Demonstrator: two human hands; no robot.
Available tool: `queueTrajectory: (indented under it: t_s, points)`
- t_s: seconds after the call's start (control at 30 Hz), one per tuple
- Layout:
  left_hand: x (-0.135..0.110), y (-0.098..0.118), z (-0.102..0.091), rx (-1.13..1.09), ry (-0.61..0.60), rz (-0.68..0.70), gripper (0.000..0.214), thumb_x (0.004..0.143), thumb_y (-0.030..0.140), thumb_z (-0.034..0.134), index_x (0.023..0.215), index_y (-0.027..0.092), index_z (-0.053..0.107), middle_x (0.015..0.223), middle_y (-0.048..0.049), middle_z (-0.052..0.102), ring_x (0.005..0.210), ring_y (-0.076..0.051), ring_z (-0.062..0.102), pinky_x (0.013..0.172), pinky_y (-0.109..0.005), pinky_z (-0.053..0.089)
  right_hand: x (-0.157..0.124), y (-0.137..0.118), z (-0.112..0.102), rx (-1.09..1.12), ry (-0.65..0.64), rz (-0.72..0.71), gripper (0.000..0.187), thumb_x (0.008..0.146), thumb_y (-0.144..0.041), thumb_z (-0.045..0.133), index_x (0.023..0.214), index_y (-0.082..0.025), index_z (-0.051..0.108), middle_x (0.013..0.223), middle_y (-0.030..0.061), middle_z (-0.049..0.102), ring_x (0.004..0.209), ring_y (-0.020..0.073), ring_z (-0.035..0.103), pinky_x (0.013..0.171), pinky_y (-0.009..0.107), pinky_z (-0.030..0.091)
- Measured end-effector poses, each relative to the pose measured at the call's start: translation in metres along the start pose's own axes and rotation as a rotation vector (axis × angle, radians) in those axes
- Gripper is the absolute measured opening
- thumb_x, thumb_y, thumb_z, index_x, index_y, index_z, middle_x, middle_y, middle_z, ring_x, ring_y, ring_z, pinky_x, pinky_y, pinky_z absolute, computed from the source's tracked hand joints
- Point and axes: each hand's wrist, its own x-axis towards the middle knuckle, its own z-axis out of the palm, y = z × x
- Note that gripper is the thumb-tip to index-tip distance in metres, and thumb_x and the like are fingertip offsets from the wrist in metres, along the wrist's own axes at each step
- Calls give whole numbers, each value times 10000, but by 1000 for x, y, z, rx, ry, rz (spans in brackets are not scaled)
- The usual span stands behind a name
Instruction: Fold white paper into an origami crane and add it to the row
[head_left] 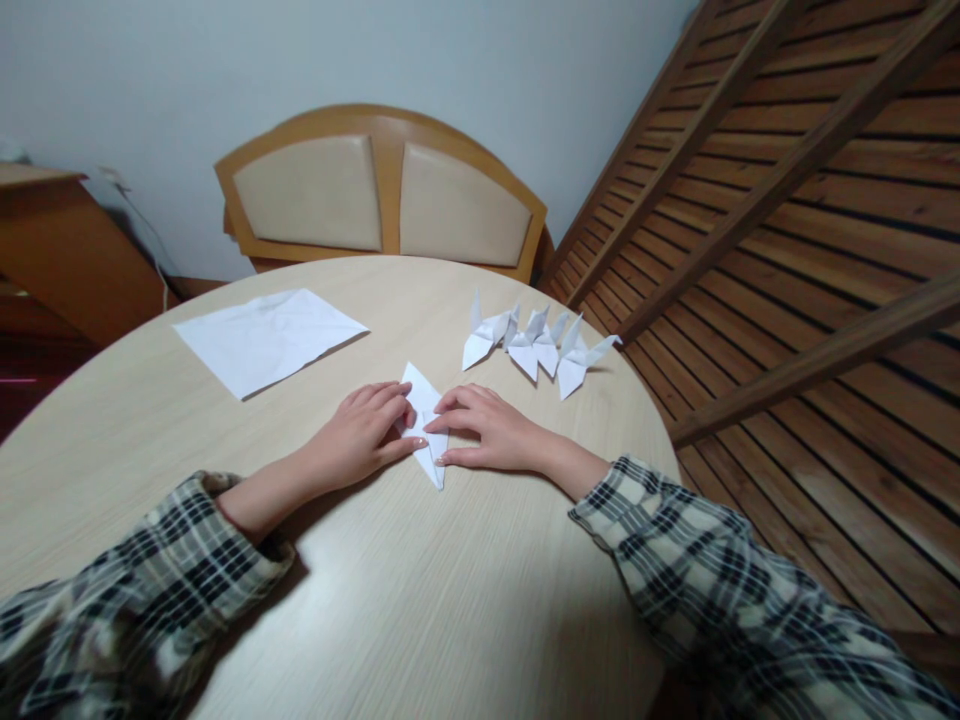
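A small piece of folded white paper (421, 386) lies on the table in front of me, a narrow diamond with pointed ends and crease lines. From the left, my left hand (367, 428) grips it, fingers curled along its upper left edge and thumb pressed near the middle. My right hand (486, 430) holds it from the other side, thumb at the lower right edge and fingertips on its upper face. Both hands cover part of the paper's sides. Several finished white paper cranes (571, 362) stand in a cluster beyond my right hand.
A stack of white paper sheets (270, 335) lies at the back left of the round wooden table (420, 620). Behind the table stands a padded headboard or chair back (390, 190). A slatted wooden panel (810, 250) rises close on the right.
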Motion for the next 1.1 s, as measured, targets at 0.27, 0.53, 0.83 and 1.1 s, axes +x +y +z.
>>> queueTrajectory:
  t_s: [0.27, 0.53, 0.83, 1.1]
  points:
    - [6, -15, 2, -102, 94, -3, 167, 920, 336, 487, 852, 194, 543, 1165, -145, 654, 1089, -286, 580, 917, -468, 464, -2, 1, 1, -8, 6, -15, 392, 826, -470, 658, 1148, -247, 664, 1172, 69, 582, 1118, 219, 500, 977, 384, 375]
    - [8, -18, 5, -101, 163, -7, 169, 947, 252, 402, 896, 180, 546, 1106, -153, 675, 998, -264, 611, 853, -448, 501, -1, 1, 0, -4, 7, -10, 393, 827, -465, 660, 1156, -249, 659, 1183, 71, 584, 1133, 223, 495, 982, 387, 369]
    - [7, -20, 9, -76, 198, -37, 308, 953, 205, 344, 1164, 96, 539, 1144, -187, 649, 1056, -268, 598, 923, -454, 488, -1, 1, 0, -5, 4, -2, 394, 825, -466, 662, 1156, -253, 659, 1185, 71, 582, 1131, 224, 496, 982, 390, 370]
    - [6, -15, 5, -43, 189, -41, 392, 952, 369, 413, 1140, 101, 629, 1273, -198, 585, 1201, -310, 522, 1032, -501, 417, 0, 1, 0, -4, 1, -8, 384, 835, -463, 651, 1159, -257, 657, 1186, 72, 581, 1122, 222, 500, 984, 391, 373]
